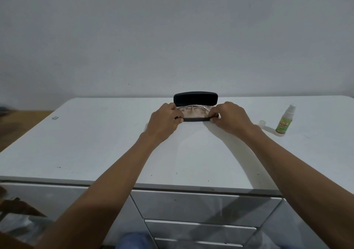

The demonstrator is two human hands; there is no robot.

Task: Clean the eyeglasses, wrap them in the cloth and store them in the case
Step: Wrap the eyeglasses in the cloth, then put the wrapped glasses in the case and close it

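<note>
A black eyeglass case point(195, 98) stands open near the back of the white table point(95, 143), its lid upright. Inside lie the eyeglasses point(193, 108) on a pale beige cloth point(195, 113). My left hand point(164, 120) grips the left end of the case, fingers curled at its front rim. My right hand point(230, 117) grips the right end, thumb at the front rim. How far the cloth wraps the glasses is hard to tell.
A small spray bottle point(285, 120) with a green label stands to the right, its clear cap point(262, 122) beside it. A small scrap point(55, 117) lies at the far left. Drawers point(201, 208) sit below the table's front edge.
</note>
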